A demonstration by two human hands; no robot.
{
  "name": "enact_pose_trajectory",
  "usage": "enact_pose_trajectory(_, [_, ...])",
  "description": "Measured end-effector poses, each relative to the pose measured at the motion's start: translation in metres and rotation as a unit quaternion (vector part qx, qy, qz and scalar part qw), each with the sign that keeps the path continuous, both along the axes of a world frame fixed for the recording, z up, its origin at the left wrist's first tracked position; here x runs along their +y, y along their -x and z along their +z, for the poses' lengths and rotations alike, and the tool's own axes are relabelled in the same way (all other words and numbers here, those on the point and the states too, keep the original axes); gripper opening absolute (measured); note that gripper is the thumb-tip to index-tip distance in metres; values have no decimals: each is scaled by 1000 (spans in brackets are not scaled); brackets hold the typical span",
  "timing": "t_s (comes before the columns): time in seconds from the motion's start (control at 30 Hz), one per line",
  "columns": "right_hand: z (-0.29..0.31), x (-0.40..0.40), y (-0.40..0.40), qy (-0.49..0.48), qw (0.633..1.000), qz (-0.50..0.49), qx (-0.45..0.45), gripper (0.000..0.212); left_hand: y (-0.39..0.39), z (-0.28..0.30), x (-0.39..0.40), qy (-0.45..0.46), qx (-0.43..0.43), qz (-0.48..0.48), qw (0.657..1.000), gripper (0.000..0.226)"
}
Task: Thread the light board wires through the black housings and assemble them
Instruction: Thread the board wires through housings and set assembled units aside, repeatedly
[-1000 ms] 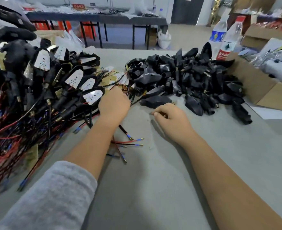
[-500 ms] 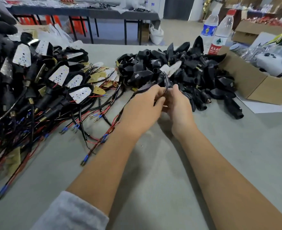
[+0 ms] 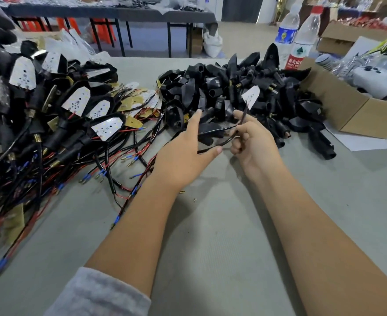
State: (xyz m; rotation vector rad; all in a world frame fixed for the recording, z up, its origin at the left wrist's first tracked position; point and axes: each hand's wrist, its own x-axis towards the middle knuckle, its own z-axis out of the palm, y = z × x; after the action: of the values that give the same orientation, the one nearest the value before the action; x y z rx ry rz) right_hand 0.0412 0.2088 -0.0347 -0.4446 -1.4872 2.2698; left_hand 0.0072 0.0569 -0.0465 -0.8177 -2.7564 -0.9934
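Both forearms reach forward over the grey table, meeting just in front of the heap of black housings. The right hand is curled, thumb and fingers pinched on the black wire of a light board, which stands raised above the knuckles against the heap. The left hand is spread, palm turned toward the right, its thumb tip touching the wire's lower end and its fingers pointing up, closed on nothing.

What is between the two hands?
In the head view, a black wire spans the gap from the left hand to the right hand.
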Motion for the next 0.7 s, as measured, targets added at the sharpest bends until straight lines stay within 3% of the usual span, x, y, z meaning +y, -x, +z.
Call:
enact_pose_trajectory(0.07, [-1,3,0,9,1000,6,-2,42,-1,0,-1,13,-9,-2,1000,80])
enact_pose_trajectory(0.23, [-4,8,-5,66,995,-50,57,19,4,-1,-7,18,-8,-1,1000,23])
enact_pose_trajectory(0.53, [3,20,-9,129,981,-87,115,15,4,5,-9,-63,8,9,998,22])
enact_pose_trajectory(0.7, [5,14,-13,88,989,-17,118,14,4,-1,-12,-46,0,13,999,16])
